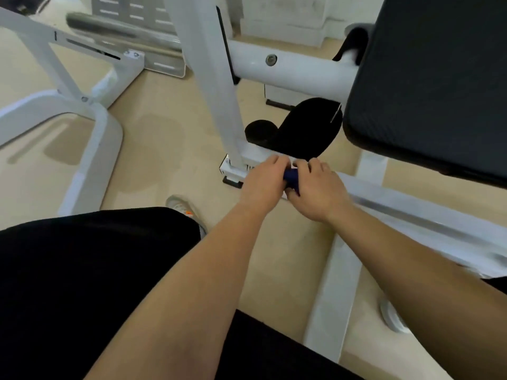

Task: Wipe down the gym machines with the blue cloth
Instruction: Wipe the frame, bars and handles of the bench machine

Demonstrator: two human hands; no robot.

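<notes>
Down at the foot of the white upright post [216,78], just to its right, the person has the blue cloth [292,179] bunched up between both hands. The left grip [262,183], on the side nearer the post, is curled over the cloth with the fingers folded across its top. The right grip [318,187], on the side away from the post, is clenched on it too, with the thumb tucked underneath. The knuckles of the two hands nearly meet.

The cloth looks light, soft and limp, with no shape of its own. It is neither fragile nor slippery, so any part will do to hold. For wiping I would gather it into a pad in one palm, leaving a flat face outward to press on the frame.

Only a short dark-blue roll shows between the hands. Its long axis seems to run from the post's foot back toward the person, with the near end slanting a little away from the post. Most of it is covered, so I cannot tell whether it is folded or twisted, or whether it touches the metal beneath.

To the right of the post, above the hands, sits a black roller pad [301,130], with the black seat pad [425,78] further right. A low white rail [411,212] runs rightward from the post's foot.
</notes>
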